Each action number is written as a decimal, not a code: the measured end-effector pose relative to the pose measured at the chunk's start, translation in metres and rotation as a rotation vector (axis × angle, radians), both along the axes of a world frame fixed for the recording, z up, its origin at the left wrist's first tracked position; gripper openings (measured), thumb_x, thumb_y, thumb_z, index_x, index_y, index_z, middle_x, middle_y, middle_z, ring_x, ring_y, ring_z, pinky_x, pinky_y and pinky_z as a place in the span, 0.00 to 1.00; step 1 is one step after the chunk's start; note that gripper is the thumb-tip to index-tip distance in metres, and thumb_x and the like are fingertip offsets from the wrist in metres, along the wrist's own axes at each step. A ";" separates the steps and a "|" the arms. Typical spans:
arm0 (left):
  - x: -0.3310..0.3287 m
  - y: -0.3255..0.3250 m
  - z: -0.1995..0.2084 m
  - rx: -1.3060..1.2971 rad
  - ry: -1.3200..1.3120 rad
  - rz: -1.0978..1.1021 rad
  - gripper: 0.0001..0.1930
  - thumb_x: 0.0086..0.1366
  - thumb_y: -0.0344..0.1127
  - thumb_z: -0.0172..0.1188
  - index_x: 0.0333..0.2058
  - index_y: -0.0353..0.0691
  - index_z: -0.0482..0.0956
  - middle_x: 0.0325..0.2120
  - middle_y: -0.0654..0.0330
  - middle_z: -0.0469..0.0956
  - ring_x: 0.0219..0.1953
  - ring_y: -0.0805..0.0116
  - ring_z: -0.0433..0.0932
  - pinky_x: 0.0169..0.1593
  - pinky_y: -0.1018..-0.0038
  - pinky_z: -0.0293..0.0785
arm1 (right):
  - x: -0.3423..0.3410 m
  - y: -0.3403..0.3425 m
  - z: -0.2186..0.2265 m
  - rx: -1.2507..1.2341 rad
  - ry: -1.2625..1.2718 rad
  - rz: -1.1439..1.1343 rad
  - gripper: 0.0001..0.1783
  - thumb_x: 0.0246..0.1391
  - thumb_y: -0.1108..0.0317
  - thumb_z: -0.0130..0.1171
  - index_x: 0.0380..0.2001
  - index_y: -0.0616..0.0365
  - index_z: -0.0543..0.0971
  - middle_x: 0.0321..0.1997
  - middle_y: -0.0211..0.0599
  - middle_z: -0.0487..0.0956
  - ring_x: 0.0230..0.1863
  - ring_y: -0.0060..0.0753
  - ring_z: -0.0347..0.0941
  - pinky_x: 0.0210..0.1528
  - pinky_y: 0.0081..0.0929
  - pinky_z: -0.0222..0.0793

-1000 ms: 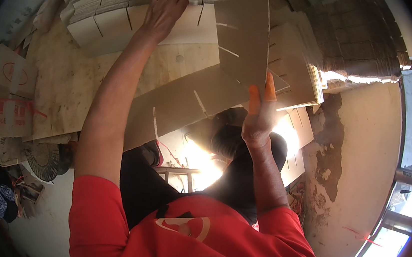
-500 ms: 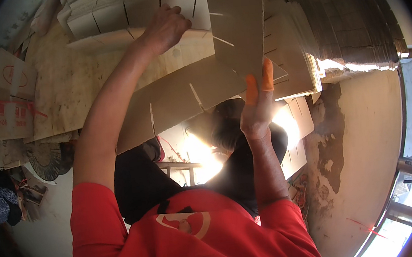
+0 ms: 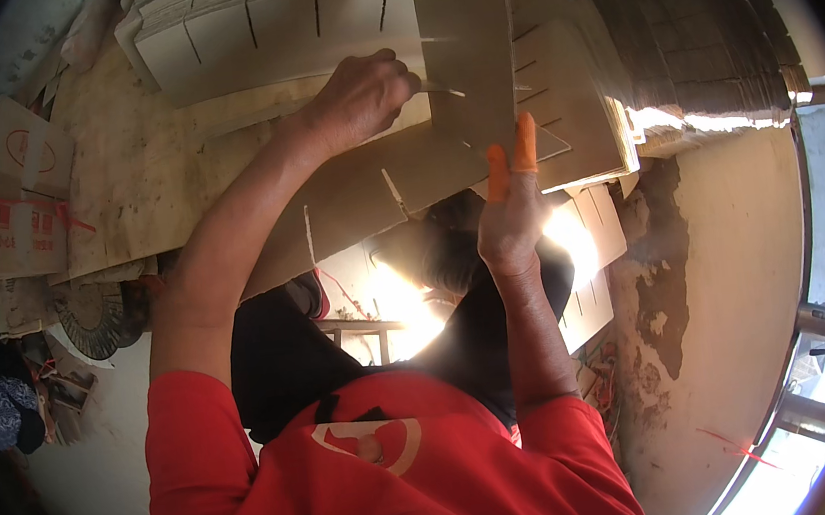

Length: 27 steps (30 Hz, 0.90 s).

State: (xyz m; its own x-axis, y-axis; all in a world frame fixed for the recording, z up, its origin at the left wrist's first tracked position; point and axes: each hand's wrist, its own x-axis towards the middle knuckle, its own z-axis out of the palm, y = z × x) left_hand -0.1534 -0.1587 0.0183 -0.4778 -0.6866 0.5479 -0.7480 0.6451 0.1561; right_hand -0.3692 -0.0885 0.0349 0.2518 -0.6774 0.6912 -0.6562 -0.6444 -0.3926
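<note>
My left hand (image 3: 370,96) is closed on a cardboard strip (image 3: 252,121) seen almost edge-on, just left of an upright slotted cardboard panel (image 3: 465,41). Orange covers sit on two fingers of my right hand (image 3: 511,212), which grips the lower end of that upright panel. A second slotted panel (image 3: 346,199) lies crosswise under it, above my lap, with its slots toward me. The two panels meet near my right fingertips; whether their slots are interlocked cannot be made out. My right thumb and palm are partly hidden.
A stack of slotted cardboard (image 3: 278,30) stands on the wooden board (image 3: 113,178) at the back. More flat cardboard (image 3: 576,89) is piled to the right, with a taller stack (image 3: 711,35) behind. A white carton (image 3: 13,189) with red strapping sits at the left.
My left hand has come from the back stack toward me and right, bringing a cardboard strip with it. The upright panel in my right hand has shifted slightly left.
</note>
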 end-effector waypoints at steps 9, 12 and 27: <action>-0.019 0.027 0.008 0.089 0.118 -0.013 0.06 0.41 0.20 0.59 0.20 0.36 0.74 0.19 0.59 0.74 0.28 0.62 0.74 0.29 0.67 0.72 | -0.005 0.015 -0.001 0.055 0.089 -0.110 0.35 0.51 0.84 0.52 0.63 0.62 0.56 0.33 0.42 0.79 0.23 0.31 0.74 0.28 0.22 0.72; -0.023 0.033 0.007 0.153 0.131 0.010 0.06 0.41 0.20 0.59 0.20 0.36 0.74 0.19 0.58 0.74 0.28 0.60 0.74 0.30 0.67 0.73 | -0.006 0.018 -0.003 -0.055 0.180 -0.173 0.33 0.52 0.82 0.51 0.62 0.62 0.56 0.32 0.41 0.79 0.24 0.32 0.75 0.29 0.23 0.72; -0.022 0.037 0.009 0.098 -0.007 -0.063 0.05 0.41 0.21 0.56 0.20 0.36 0.73 0.21 0.59 0.73 0.31 0.62 0.73 0.31 0.69 0.74 | -0.016 0.027 -0.013 0.131 0.079 -0.211 0.35 0.51 0.82 0.52 0.62 0.55 0.57 0.36 0.41 0.80 0.27 0.34 0.76 0.29 0.25 0.73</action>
